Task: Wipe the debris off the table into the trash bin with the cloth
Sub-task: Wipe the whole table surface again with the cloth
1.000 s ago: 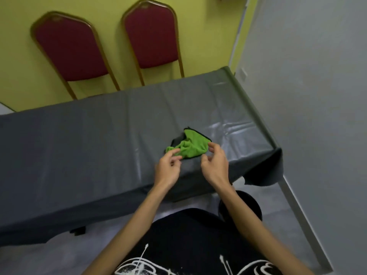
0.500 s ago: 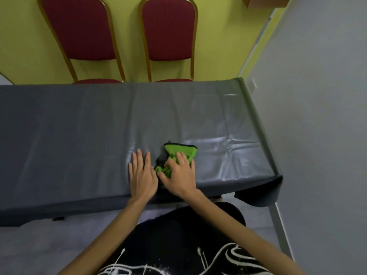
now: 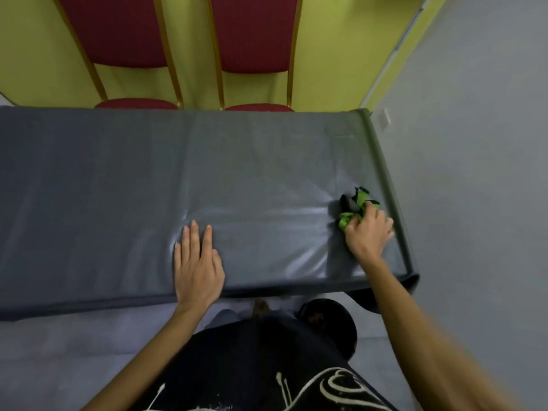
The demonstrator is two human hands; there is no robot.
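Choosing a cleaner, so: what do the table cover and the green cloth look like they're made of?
Table cover: probably vinyl or similar plastic sheeting, dark grey with a slight sheen; it shows soft glare and creases. Green cloth: likely soft microfibre, matte, black-edged, bunched limply under the right hand.

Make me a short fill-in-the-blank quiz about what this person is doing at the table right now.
1. The right hand grips a bunched cloth that is mostly ____ in colour.
2. The left hand lies ____ on the grey table cover, holding nothing.
3. The cloth sits near the table's ____ end.
4. Behind the table stand ____ red chairs.

Missing words: green; flat; right; two
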